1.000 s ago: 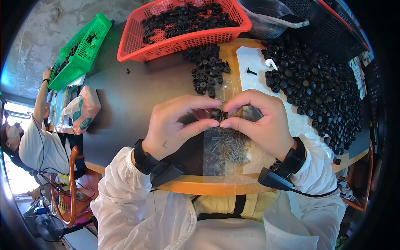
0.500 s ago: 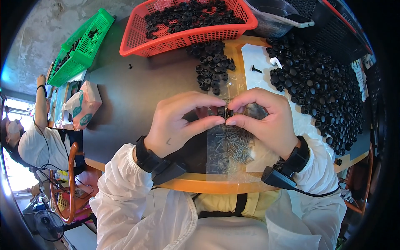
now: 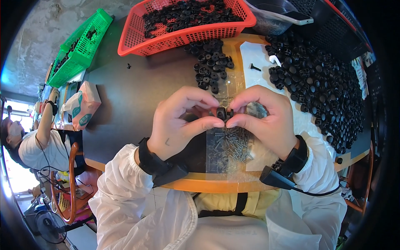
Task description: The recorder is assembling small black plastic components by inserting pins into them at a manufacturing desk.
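Note:
Between the fingertips of my left hand [image 3: 175,123] a small round black plastic cap [image 3: 221,113] is pinched. My right hand [image 3: 266,118] faces it, thumb and forefinger closed on a smaller black plastic piece [image 3: 230,113]. The two pieces are side by side; whether they are joined cannot be made out. Just below the fingertips, a heap of silvery screws [image 3: 237,146] lies on clear plastic sheeting. Beyond the hands is a group of black ring-shaped caps [image 3: 213,62]. Both wrists wear black straps with a boxy device.
A red basket [image 3: 183,46] of black parts stands at the back, a green basket [image 3: 85,53] far left. A tissue box [image 3: 91,106] is at left. Many black knobs [image 3: 325,89] cover white sheeting at right, near a white earbud [image 3: 274,59] and a phone [image 3: 298,18]. Another person [image 3: 41,146] sits at left.
The black cap in my left hand has turned and shows more of its face. My hands hardly shift. The other person's arm at left has lowered.

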### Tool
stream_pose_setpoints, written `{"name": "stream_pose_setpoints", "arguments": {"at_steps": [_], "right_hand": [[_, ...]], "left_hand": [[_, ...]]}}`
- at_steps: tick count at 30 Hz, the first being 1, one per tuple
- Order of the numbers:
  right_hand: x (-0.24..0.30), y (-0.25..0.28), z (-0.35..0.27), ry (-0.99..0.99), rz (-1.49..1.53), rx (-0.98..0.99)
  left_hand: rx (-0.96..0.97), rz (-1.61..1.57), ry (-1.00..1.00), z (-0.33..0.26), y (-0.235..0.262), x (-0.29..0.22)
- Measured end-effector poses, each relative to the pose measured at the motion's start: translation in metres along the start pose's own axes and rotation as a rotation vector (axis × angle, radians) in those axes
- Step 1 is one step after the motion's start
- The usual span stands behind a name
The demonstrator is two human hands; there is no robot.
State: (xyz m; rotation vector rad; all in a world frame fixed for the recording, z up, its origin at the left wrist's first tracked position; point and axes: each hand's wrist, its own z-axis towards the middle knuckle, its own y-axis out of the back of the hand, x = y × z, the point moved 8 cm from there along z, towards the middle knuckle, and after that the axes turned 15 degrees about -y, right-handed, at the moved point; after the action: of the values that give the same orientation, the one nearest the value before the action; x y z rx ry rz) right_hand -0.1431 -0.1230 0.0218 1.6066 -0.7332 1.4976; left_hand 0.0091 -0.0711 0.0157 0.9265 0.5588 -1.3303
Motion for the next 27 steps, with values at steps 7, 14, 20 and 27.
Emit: {"name": "stream_pose_setpoints", "arguments": {"at_steps": [7,14,20,27], "right_hand": [[0.012,0.000,-0.005,0.146,-0.091,-0.004],[0.000,-0.007,-0.001,0.091,0.073,0.108],[-0.010,-0.014,0.003,-0.072,0.254,0.164],[-0.022,-0.021,0.000,-0.242,0.288,0.335]], "left_hand": [[-0.072,-0.208,0.060,-0.006,-0.004,0.003],[-0.065,-0.133,0.026,-0.005,-0.002,-0.003],[-0.014,-0.004,0.024,-0.001,0.000,-0.004],[0.050,0.292,-0.191,0.004,0.004,-0.018]]}}
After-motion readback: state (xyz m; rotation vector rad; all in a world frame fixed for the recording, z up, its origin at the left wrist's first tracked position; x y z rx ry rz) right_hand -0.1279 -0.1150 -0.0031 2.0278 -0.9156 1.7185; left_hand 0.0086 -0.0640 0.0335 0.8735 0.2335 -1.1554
